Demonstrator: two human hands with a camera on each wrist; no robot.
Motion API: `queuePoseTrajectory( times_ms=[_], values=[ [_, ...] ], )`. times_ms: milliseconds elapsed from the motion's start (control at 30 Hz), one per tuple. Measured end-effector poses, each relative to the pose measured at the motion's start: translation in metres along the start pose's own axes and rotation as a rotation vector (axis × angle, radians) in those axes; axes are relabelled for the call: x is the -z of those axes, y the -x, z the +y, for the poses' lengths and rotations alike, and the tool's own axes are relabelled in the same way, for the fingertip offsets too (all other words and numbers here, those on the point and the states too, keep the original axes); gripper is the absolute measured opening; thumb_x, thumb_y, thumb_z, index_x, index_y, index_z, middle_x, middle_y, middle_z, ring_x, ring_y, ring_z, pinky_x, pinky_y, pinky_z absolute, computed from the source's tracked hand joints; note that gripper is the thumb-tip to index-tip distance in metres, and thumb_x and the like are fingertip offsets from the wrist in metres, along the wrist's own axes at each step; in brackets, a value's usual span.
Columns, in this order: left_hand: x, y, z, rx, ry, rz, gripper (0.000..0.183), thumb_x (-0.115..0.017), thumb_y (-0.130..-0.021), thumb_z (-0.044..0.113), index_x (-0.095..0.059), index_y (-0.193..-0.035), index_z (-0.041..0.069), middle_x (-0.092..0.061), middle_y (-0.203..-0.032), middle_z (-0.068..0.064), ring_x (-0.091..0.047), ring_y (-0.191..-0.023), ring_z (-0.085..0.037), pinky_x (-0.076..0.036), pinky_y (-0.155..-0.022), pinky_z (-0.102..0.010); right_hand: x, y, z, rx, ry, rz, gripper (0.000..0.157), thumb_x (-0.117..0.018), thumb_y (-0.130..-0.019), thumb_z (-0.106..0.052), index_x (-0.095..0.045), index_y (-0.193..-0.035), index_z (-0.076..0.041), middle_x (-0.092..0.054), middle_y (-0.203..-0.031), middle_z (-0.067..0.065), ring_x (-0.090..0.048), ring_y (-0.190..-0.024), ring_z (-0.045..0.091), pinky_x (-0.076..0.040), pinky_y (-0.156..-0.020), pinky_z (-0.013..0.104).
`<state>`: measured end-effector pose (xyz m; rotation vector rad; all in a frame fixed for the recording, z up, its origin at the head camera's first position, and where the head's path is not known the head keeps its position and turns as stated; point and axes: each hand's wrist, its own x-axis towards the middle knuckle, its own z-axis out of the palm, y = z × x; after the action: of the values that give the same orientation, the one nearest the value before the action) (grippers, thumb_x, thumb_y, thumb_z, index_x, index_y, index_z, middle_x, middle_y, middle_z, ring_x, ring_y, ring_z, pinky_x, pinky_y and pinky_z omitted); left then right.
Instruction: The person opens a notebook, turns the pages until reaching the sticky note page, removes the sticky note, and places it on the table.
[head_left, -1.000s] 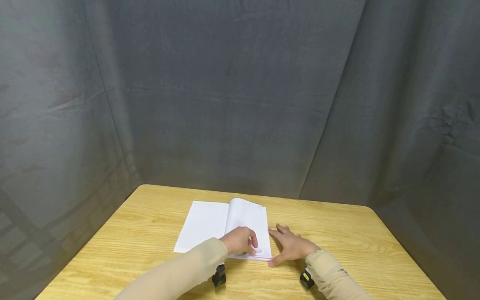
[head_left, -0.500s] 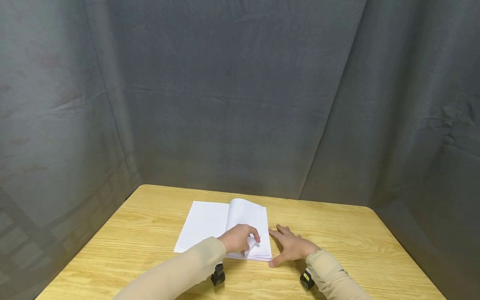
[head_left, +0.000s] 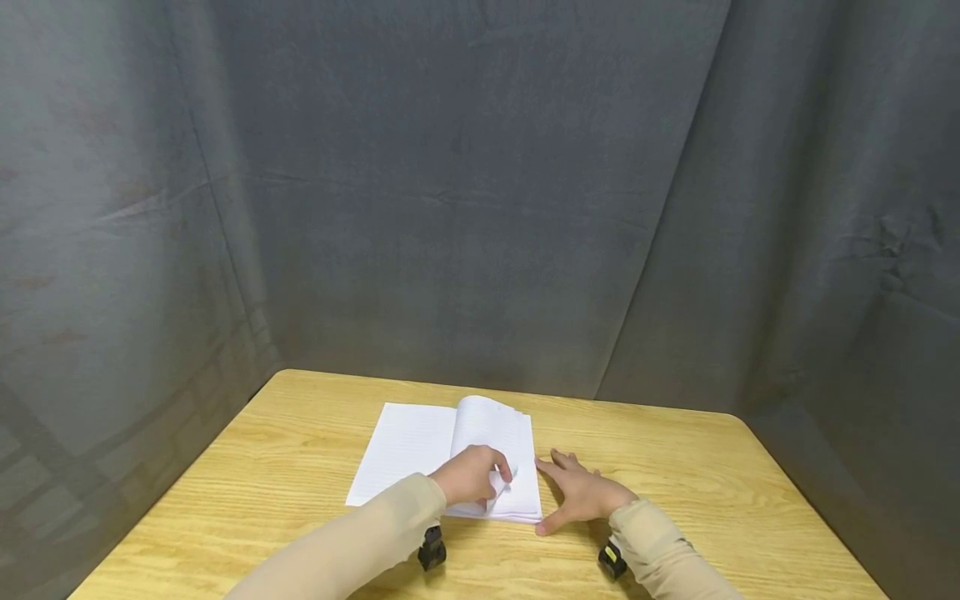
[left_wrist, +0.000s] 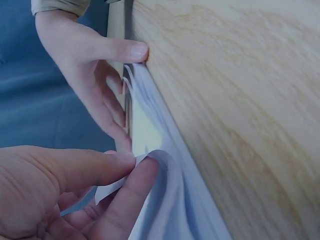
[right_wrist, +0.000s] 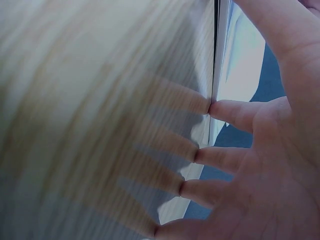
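An open lined notebook [head_left: 408, 446] lies on the wooden table, its right-hand leaves bulging up near the spine. My left hand [head_left: 468, 477] is over the lower part of the right-hand side. In the left wrist view, its thumb and index finger pinch a page corner [left_wrist: 114, 188], and the paper curls over the index finger. My right hand [head_left: 581, 493] rests at the notebook's right edge with spread fingers. The right wrist view shows its fingertips on the table, one of them touching the notebook's edge [right_wrist: 218, 55].
Wooden table [head_left: 675, 467] surrounds the notebook on all sides. Grey curtains [head_left: 465, 208] hang behind the table and at both sides. A small black camera [head_left: 432, 548] sits under the left wrist and another black camera [head_left: 612, 560] under the right.
The left hand has shifted slightly up and left, lifting and curling the page corner away from the leaves beneath. The right hand stays in place at the notebook's edge.
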<state>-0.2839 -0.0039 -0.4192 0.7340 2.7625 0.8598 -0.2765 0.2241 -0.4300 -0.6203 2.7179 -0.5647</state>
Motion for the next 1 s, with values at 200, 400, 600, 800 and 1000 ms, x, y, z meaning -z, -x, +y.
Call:
queuePoseTrajectory(
  times_ms=[200, 400, 600, 800, 1000],
  values=[
    [0.011, 0.007, 0.002, -0.015, 0.039, 0.056, 0.027, -0.071, -0.073, -0.007, -0.069, -0.093, 0.011, -0.068, -0.109, -0.010, -0.063, -0.088, -0.017, -0.051, -0.082, -0.029, 0.000, -0.002, 0.002, -0.005, -0.009, -0.009, 0.109, -0.081, -0.068, -0.055, -0.029, -0.151, -0.006, -0.015, -0.155, 0.032, -0.013, -0.137, 0.061, -0.014, -0.093, 0.084],
    [0.031, 0.019, -0.001, -0.038, 0.162, 0.135, 0.024, -0.069, -0.077, -0.003, -0.068, -0.097, 0.010, -0.066, -0.110, -0.015, -0.060, -0.075, -0.014, -0.049, -0.068, -0.027, 0.000, -0.003, 0.002, -0.002, -0.019, -0.005, 0.110, -0.080, -0.067, -0.057, -0.029, -0.151, -0.006, -0.015, -0.155, 0.032, -0.012, -0.137, 0.061, -0.013, -0.094, 0.083],
    [0.054, 0.038, -0.014, -0.048, 0.272, 0.245, 0.022, -0.070, -0.078, -0.001, -0.067, -0.097, 0.010, -0.058, -0.097, -0.012, -0.055, -0.062, -0.010, -0.047, -0.054, -0.025, 0.000, -0.001, 0.002, 0.007, -0.048, -0.027, 0.110, -0.078, -0.070, -0.059, -0.026, -0.152, -0.008, -0.011, -0.156, 0.031, -0.009, -0.138, 0.061, -0.010, -0.094, 0.084],
    [0.072, 0.058, -0.033, 0.012, 0.373, 0.341, 0.018, -0.067, -0.081, -0.005, -0.065, -0.096, 0.005, -0.051, -0.086, -0.009, -0.059, -0.062, -0.013, -0.056, -0.058, -0.026, 0.001, 0.000, 0.004, -0.005, -0.045, -0.024, 0.110, -0.078, -0.069, -0.059, -0.026, -0.152, -0.008, -0.011, -0.157, 0.030, -0.009, -0.139, 0.059, -0.010, -0.094, 0.084],
    [0.083, 0.078, -0.054, 0.139, 0.426, 0.402, 0.017, -0.065, -0.081, -0.008, -0.065, -0.095, 0.001, -0.048, -0.084, -0.009, -0.059, -0.065, -0.016, -0.056, -0.059, -0.025, 0.003, 0.002, 0.004, -0.013, -0.050, -0.029, 0.110, -0.078, -0.070, -0.059, -0.025, -0.152, -0.008, -0.009, -0.157, 0.030, -0.009, -0.139, 0.059, -0.009, -0.094, 0.084]
  ],
)
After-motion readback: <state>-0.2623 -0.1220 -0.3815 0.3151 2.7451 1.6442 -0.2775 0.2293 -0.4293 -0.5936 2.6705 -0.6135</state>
